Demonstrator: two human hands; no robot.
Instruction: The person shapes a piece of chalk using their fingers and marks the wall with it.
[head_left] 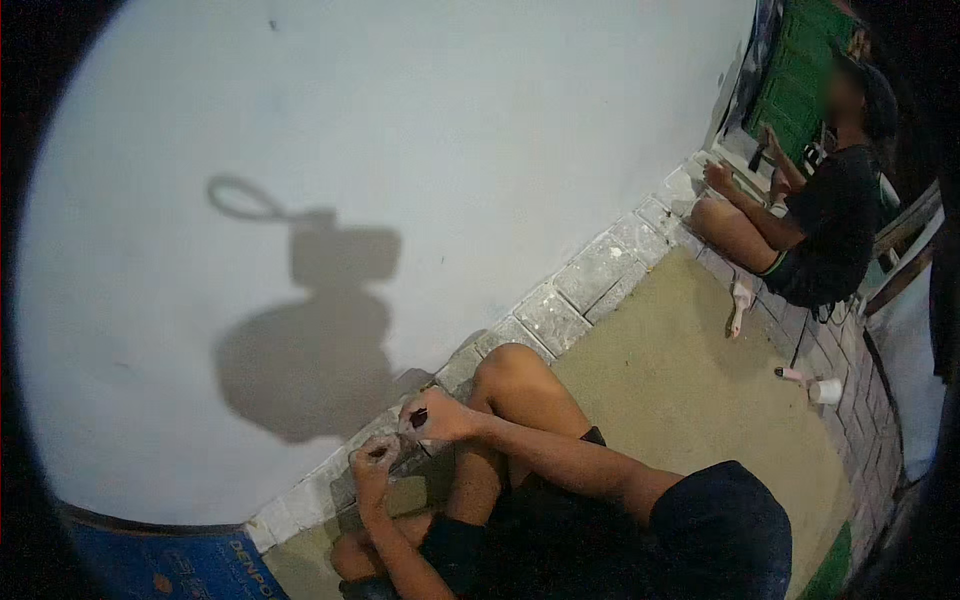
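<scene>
My right hand [441,416] is curled in front of my raised knee, close to the row of pale blocks [556,318] at the foot of the wall. Just to its lower left, my left hand [371,466] is also curled, its fingers bent round. A dark gap shows inside the curl of each hand. Something small and brownish seems to lie between the two hands, but it is too blurred to name. Both hands are near the white wall [520,130].
At the upper right another person [835,215] sits by the wall with hands raised. A pale handled object [739,308], a small pink-handled object [789,374] and a white cup [826,391] stand or lie right of the tan floor covering [670,370]. A blue printed sheet [170,560] lies lower left.
</scene>
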